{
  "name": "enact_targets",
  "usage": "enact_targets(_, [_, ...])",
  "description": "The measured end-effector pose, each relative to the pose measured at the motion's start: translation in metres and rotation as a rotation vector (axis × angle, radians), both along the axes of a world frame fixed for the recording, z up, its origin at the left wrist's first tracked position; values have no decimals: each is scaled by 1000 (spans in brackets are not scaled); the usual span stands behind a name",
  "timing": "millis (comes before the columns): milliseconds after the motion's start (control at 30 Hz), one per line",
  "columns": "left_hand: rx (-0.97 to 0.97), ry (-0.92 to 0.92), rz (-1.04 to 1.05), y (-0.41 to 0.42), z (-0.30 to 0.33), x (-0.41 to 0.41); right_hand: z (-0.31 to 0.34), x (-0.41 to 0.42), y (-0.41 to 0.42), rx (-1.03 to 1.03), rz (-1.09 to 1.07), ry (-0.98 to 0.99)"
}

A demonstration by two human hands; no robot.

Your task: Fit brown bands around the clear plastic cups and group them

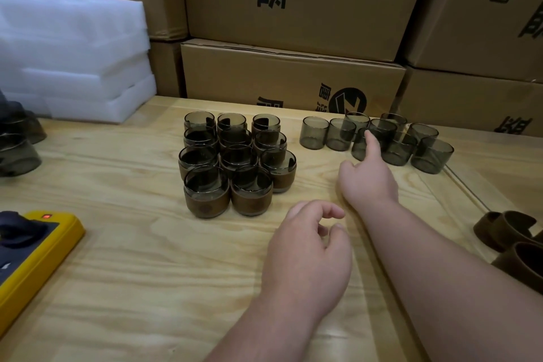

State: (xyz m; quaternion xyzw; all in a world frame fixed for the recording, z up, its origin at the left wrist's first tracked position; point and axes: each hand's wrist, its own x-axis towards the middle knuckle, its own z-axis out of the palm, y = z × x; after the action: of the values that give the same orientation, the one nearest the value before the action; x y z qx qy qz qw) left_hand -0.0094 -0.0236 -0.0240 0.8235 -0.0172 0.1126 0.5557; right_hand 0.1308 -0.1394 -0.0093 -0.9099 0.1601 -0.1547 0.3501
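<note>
Several smoky clear cups with brown bands (235, 161) stand packed together mid-table. To their right stands a loose cluster of several bare cups (379, 138). My right hand (367, 176) reaches out to that cluster, its index finger stretched against a front cup, holding nothing. Nearer to me, my left hand (308, 250) hovers over the wood with loosely curled fingers and nothing in them. Loose brown bands (511, 238) lie at the right edge.
Stacked cardboard boxes (291, 73) wall off the back of the wooden table (147, 258). White foam sheets (73, 59) sit back left. A yellow device (35, 258) lies front left, with more dark cups (17, 138) at the far left edge.
</note>
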Motion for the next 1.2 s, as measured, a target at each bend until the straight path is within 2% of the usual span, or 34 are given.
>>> enact_targets(167, [2,-2,5,-1,2,1,-3,12,-3,-59,-26,40])
enact_targets(567, [-44,23,-3,-1,4,-2,-3,20,-10,-13,-63,39])
enact_targets(700, [-47,38,4,-1,4,-1,-9,17,-11,40,-57,-20])
enact_targets(833, [-50,39,20,-1,3,1,-11,6,-17,170,-14,-103])
enact_targets(1033, [-40,32,34,0,2,1,-15,-41,-25,226,68,-160])
enact_targets(1200, [33,63,36,1,4,4,-17,-95,-29,258,265,-141])
